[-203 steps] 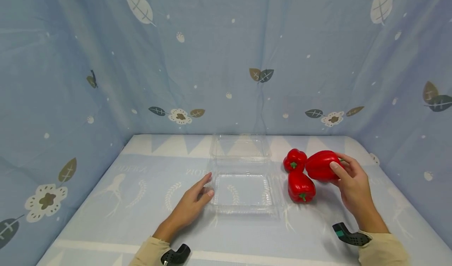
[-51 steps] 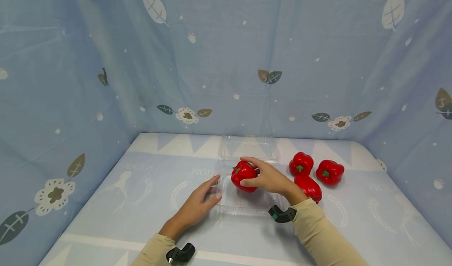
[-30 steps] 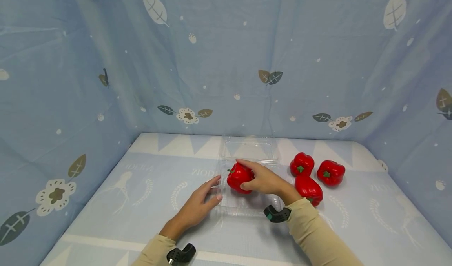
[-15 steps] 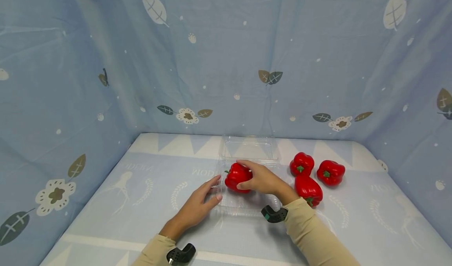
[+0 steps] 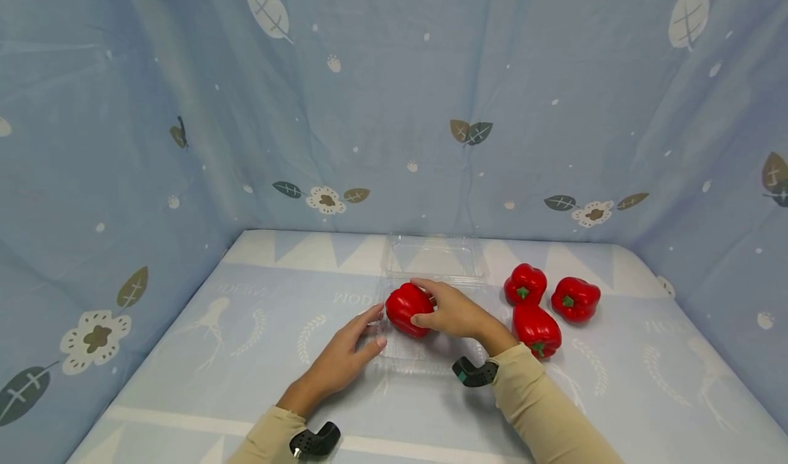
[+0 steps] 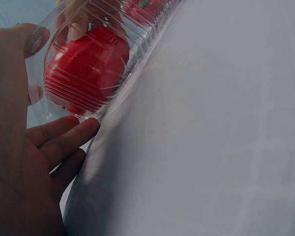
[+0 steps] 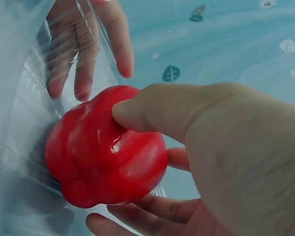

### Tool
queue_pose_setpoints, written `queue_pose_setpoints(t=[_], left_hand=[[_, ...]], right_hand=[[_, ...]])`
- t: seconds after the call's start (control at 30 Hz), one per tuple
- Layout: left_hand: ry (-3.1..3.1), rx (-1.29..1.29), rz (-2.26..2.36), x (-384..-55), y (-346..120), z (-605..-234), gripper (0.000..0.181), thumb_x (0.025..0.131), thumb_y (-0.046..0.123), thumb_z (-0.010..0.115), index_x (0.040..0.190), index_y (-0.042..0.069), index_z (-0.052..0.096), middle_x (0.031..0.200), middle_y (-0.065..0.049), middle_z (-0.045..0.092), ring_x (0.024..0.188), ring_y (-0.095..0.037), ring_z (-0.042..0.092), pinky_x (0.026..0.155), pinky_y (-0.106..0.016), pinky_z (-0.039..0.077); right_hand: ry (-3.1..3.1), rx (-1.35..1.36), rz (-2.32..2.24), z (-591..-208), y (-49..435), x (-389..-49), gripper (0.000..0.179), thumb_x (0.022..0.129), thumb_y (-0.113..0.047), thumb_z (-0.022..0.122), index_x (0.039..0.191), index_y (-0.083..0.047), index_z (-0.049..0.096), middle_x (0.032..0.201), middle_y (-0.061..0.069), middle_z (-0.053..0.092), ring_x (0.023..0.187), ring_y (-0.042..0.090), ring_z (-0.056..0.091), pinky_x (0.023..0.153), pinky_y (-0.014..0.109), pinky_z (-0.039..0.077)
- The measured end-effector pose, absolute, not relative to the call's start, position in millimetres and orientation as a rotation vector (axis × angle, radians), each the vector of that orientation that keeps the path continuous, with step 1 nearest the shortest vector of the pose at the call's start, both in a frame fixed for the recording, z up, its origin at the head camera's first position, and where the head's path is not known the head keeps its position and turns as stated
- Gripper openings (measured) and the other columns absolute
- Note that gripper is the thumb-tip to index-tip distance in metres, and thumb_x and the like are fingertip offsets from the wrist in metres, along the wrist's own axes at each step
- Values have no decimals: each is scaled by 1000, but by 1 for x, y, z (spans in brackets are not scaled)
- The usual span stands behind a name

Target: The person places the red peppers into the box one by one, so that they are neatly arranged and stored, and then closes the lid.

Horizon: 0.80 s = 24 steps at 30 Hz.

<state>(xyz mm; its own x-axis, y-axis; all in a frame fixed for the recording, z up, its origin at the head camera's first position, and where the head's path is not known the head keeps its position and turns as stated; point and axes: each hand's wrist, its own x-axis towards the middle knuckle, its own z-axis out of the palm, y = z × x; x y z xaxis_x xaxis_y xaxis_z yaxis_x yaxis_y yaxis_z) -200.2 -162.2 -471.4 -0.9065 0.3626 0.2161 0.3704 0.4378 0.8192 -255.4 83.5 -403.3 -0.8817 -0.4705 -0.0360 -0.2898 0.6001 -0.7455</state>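
In near half of the unfolded clear plastic clamshell (image 5: 400,351) on the counter (image 5: 246,354): a red bell pepper (image 5: 403,308), held by R grip (image 5: 454,311), thumb one side, fingers other. L grip (image 5: 343,356) at clamshell's L wall, fingers loosely extended. 3 more peppers (image 5: 537,328) bunched to R. Leaf-print curtain (image 5: 382,94) behind, blue w/ flowers.

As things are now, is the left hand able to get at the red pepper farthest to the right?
Probably not easily: between the left hand and that farthest pepper are the clear container, two other peppers, and the right hand with its held pepper.
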Motion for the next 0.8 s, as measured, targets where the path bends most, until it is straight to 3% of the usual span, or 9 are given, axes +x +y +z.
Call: queue_pose_setpoints(t=[0.8], left_hand=[[-2680, -648, -1494, -199, -161, -471, 61, 101, 31, 61, 156, 24, 37, 147, -3, 52, 128, -22, 55, 108, -54, 40]], right_hand=[[2690, -731, -1048, -399, 85, -253, 62, 92, -4, 68, 150, -10, 47, 143, 11, 54, 128, 30, 52, 108, 52, 41]])
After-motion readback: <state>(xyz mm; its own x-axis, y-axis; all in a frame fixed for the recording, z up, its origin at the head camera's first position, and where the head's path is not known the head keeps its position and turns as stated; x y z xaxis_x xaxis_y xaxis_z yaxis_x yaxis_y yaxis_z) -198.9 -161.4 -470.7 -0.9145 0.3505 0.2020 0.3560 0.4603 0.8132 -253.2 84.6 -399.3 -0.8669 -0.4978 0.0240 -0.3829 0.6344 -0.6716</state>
